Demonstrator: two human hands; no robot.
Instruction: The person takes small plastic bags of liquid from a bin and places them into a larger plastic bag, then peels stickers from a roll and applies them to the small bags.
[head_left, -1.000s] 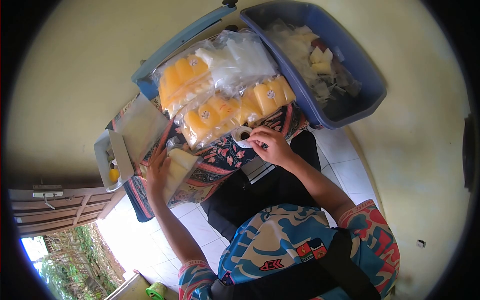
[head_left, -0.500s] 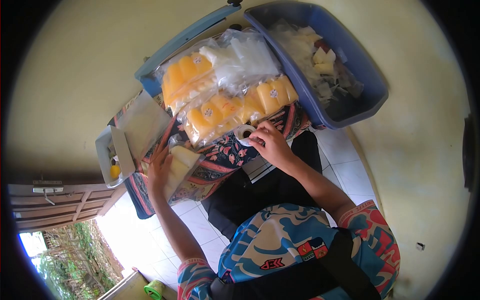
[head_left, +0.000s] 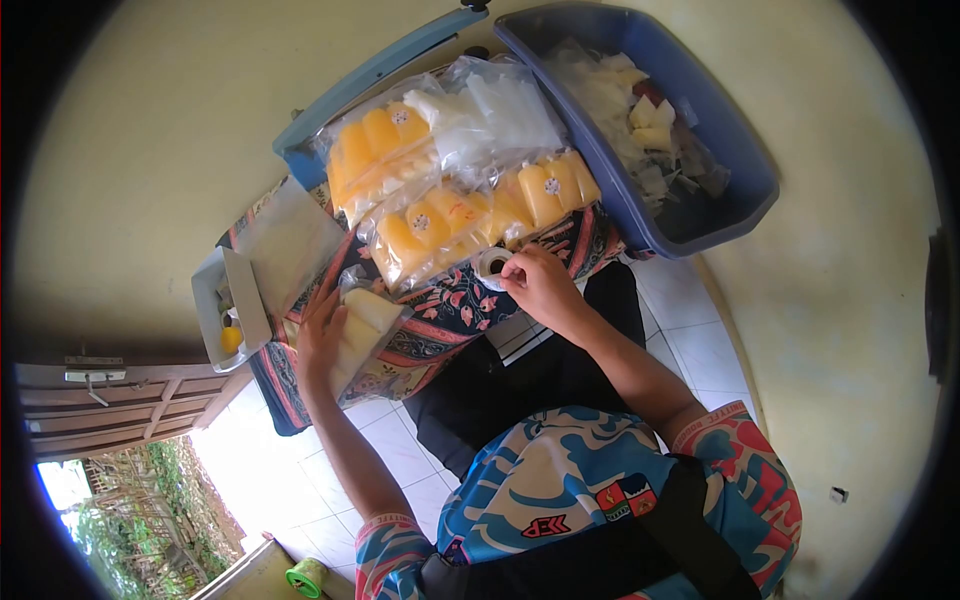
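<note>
From the head camera I am seeing the packet (head_left: 370, 312) lying by the near edge of the surface (head_left: 440, 312), towards its left corner, where the left hand (head_left: 318, 335) is resting along its left side; the fingers are staying spread and uncurled, seemingly steadying it rather than clutching it. The roll (head_left: 484, 266) is sitting further right along that near edge, which I am judging a handy spot, well within reach of the right hand (head_left: 545, 290). Those fingers are bunching together at the roll's right side, though I cannot tell whether they are pinching anything, as the tips are partly hidden. The orange packs (head_left: 425, 225) and white bags (head_left: 490, 110) are filling the middle and far edge, likely leaving the near strip for handwork. The tub (head_left: 740, 170) is standing at the right end and the white box (head_left: 250, 305) at the left edge, both seemingly keeping their contents within arm's reach. Against the frame half a second ago, I am noticing little: the whole view is sitting very slightly further right, while both hands are keeping nearly the same places beside packet and roll.
</note>
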